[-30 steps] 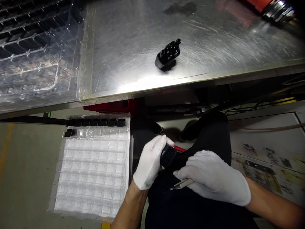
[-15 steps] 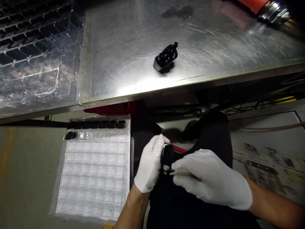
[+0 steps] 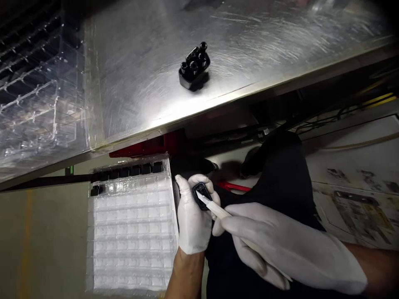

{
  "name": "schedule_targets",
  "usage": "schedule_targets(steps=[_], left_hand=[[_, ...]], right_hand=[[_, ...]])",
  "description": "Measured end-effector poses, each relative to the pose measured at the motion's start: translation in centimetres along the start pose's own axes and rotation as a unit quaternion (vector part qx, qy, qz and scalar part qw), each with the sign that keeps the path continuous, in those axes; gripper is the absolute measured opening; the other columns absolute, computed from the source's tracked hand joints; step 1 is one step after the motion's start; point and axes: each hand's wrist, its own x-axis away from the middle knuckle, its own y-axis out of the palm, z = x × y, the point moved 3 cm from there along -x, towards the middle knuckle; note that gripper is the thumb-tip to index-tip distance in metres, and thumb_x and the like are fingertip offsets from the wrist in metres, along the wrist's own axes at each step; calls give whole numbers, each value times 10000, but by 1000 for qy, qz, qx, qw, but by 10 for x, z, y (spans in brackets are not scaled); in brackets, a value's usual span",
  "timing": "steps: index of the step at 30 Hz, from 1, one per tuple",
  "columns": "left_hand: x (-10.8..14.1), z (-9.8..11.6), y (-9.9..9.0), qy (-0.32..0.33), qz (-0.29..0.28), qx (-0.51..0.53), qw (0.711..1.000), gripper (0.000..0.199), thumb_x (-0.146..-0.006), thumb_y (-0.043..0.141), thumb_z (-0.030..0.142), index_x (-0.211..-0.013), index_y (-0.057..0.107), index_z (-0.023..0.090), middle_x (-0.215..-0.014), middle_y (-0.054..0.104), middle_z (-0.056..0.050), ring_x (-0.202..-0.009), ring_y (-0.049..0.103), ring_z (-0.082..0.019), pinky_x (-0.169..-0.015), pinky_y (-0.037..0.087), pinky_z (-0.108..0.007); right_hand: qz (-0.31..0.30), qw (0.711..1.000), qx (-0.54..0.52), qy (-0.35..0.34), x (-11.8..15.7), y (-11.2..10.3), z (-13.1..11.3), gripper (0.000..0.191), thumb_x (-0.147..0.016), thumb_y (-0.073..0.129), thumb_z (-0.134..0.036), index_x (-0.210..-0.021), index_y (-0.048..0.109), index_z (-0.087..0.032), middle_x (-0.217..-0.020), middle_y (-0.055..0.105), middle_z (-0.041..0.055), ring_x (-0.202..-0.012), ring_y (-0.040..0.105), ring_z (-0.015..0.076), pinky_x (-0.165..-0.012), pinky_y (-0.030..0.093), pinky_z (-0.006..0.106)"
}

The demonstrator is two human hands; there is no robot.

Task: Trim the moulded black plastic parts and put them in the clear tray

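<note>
My left hand (image 3: pixel 195 220), in a white glove, is closed round a small black part (image 3: pixel 202 196) whose hollow side faces up. In my gloved right hand (image 3: pixel 264 236) is a pale-handled knife (image 3: pixel 219 210), its blade tip reaching into the hollow of that part. Both hands are close together above the lap. Another black piece (image 3: pixel 193 68) with several round posts lies on the metal table (image 3: pixel 140 74). To the left of my hands, a clear tray (image 3: pixel 134 241) holds several black parts along its top row and one at the left of the second row.
Clear plastic trays (image 3: pixel 31 104) with dark parts cover the table's left end. The table's front edge (image 3: pixel 174 120) runs across above the hands. Beneath it are a red object (image 3: pixel 146 146) and cables. A red handle-like piece (image 3: pixel 233 186) shows beside the legs.
The view has shifted. The black part in my left hand has turned so its hollow faces up, and my right hand has brought the knife, blurred before, into it.
</note>
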Motion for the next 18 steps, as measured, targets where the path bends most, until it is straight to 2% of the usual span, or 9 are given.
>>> schedule_targets(steps=[5, 9, 12, 16, 18], left_hand=[[-2, 0, 0, 0, 31, -7, 999, 551, -893, 516, 745, -878, 600, 200, -746, 548, 3, -526, 500, -70, -467, 431, -131], [-2, -2, -1, 1, 52, -12, 999, 549, -879, 560, 732, -882, 620, 187, -757, 548, -6, -568, 516, -70, -507, 454, -121], [-1, -2, -1, 1, 60, -21, 998, 546, -883, 563, 727, -878, 630, 184, -742, 540, -4, -569, 513, -70, -508, 457, -119], [0, -2, -1, -2, 73, -21, 997, 540, -895, 561, 711, -847, 630, 178, -722, 529, 0, -576, 521, -72, -525, 471, -123], [-1, -2, -1, -3, 71, -20, 997, 537, -905, 551, 704, -845, 632, 177, -722, 529, 0, -578, 524, -74, -528, 473, -126]], right_hand=[[6, 998, -27, 65, -8, 7, -5, 282, -1088, 248, -200, -1122, 520, -133, -558, 482, -38, -361, 394, 82, -338, 356, 78], [-15, 996, -57, 72, -14, 4, -2, 229, -1052, 288, -183, -1012, 506, -124, -517, 482, -27, -342, 402, 86, -346, 380, 83], [-34, 996, -69, 51, -18, 0, 0, 244, -1065, 298, -225, -1025, 508, -107, -530, 493, -15, -360, 425, 87, -371, 400, 89], [-89, 982, -112, 121, -20, 3, -1, 226, -1033, 270, -154, -1016, 491, -114, -529, 474, -29, -345, 456, 125, -342, 420, 136], [-68, 981, -139, 118, -22, -1, -5, 208, -1032, 294, -143, -1016, 500, -118, -513, 465, -38, -323, 433, 124, -319, 394, 128]])
